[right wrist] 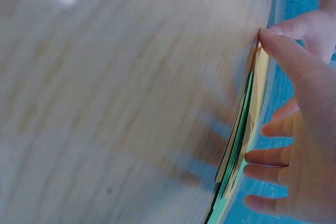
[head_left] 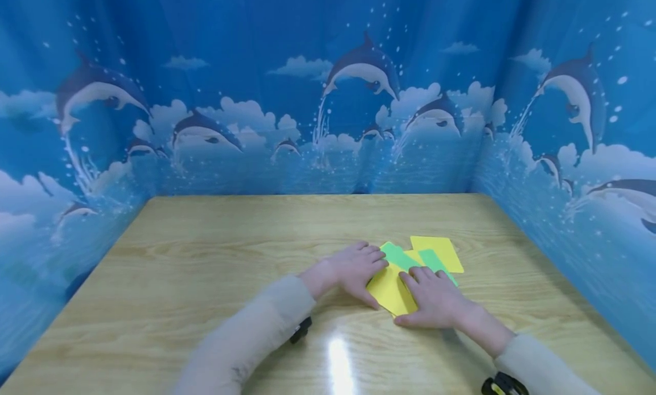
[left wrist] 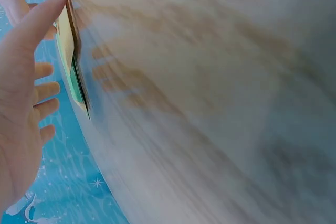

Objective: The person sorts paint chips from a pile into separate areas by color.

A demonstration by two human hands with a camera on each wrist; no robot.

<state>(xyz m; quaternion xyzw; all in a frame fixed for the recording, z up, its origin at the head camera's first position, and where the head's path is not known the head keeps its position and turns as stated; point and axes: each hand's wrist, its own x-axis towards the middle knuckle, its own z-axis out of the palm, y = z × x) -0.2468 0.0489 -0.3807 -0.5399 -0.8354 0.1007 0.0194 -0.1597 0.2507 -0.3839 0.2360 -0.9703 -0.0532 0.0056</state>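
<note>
A loose, uneven pile of yellow cards and green cards lies on the table, right of centre. One yellow card sticks out at the far right of the pile. My left hand touches the pile's left side, thumb and fingers spread. At its right side, my right hand rests with the fingers over a green card and the thumb at the near corner. From the right wrist, the stacked card edges show beside the extended fingers. The left wrist view shows the left thumb at the pile's edge.
The wood-grain table extends to both sides and behind the cards. Blue curtains printed with dolphins enclose its back and sides. A dark wrist device sits by the right sleeve, and another dark device is under the left sleeve.
</note>
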